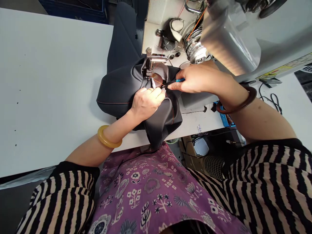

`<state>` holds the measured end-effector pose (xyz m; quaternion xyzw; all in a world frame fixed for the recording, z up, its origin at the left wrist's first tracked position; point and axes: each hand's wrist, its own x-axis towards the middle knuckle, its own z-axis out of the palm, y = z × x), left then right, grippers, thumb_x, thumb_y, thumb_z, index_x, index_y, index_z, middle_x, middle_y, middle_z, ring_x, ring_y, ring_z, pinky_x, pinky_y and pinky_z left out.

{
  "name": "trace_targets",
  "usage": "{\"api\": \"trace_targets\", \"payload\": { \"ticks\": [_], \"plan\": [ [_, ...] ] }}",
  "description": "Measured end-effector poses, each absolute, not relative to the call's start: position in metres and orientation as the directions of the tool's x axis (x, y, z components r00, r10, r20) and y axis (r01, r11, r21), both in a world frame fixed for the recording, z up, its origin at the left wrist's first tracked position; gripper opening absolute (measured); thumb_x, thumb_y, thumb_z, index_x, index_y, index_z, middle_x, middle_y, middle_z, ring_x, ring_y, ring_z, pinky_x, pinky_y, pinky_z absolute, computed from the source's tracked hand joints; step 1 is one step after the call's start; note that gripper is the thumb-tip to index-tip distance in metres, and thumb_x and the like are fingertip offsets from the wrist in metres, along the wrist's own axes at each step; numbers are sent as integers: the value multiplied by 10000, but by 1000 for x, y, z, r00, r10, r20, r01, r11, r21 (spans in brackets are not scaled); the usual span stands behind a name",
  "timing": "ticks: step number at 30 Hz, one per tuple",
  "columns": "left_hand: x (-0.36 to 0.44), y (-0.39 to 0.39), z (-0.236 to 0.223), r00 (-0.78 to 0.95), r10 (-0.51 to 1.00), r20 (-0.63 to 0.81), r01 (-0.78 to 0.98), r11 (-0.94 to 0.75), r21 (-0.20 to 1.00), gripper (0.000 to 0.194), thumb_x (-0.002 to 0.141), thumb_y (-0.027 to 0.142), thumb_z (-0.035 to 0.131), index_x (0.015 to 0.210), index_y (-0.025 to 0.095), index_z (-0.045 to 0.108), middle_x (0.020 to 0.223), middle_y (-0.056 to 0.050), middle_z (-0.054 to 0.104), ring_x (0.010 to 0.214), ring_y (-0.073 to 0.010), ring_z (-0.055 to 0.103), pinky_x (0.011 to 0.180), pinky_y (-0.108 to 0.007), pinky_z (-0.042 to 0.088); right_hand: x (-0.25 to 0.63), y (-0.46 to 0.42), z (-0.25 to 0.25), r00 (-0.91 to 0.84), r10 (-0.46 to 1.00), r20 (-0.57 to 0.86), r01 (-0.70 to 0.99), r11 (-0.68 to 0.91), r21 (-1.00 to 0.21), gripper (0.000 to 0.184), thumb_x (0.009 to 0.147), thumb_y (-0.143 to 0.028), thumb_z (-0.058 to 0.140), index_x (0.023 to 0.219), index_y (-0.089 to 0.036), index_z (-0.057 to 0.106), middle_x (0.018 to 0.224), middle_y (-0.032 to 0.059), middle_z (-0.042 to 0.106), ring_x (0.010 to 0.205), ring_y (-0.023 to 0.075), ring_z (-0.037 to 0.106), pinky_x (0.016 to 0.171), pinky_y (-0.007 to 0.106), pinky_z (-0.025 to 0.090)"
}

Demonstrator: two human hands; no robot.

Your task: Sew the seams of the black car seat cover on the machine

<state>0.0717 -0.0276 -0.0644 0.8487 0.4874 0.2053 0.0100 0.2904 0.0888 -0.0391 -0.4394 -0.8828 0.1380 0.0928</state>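
Note:
A black leather-like cover (pixel 114 91) with orange stitching lies bunched under the presser foot (pixel 148 73) of a sewing machine. My left hand (pixel 147 103) is closed on the cover's edge just in front of the foot, beside a small white strip (pixel 153 82). An orange thread (pixel 159 82) runs from near the needle towards my fingertips. My right hand (pixel 197 79) is closed around small thread snips (pixel 179 80) with a blue handle. Their dark tips reach the thread close to my left fingers, though the exact contact is too small to tell.
The machine head (pixel 226 39) rises at the upper right, with a shiny tension dial (pixel 196 48). A white table (pixel 48 81) stretches to the left. Below its front edge, a box with a pale blue lid (pixel 201 147) stands near my lap. A black cable (pixel 274 100) lies at right.

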Motion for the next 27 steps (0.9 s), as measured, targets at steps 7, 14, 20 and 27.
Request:
{"api": "trace_targets", "payload": {
  "ticks": [7,14,20,27],
  "plan": [
    [71,-31,-65,461,824,329,820,-537,198,426,985,225,303,1166,202,688,924,-121,695,871,-245,646,720,-378,410,267,39,31,-453,884,-111,889,457,8,499,882,-568,545,612,-149,543,603,23,462,786,216,609,811,409,474],
    [99,-20,-41,383,846,370,788,-508,347,383,966,194,330,1164,183,657,1112,-97,674,1012,-221,652,861,-344,488,369,-43,-81,43,962,-271,994,-67,-81,405,865,-587,510,951,-206,616,768,88,652,798,273,630,660,333,439],
    [77,-48,-56,118,851,512,757,-411,508,442,970,179,244,1291,200,547,1379,-113,557,1321,-214,498,1124,-403,403,402,-81,-141,47,993,-110,978,-68,-198,359,850,-235,448,1173,-111,546,1284,243,576,1195,309,540,990,428,423],
    [53,-140,-140,72,943,325,936,-176,305,534,900,326,505,1414,185,458,1560,-145,369,1477,-349,286,1179,-636,269,305,-33,-30,-290,946,-142,771,143,-621,473,849,-611,505,698,-173,602,619,2,581,600,114,504,597,240,353]
  ]
}}
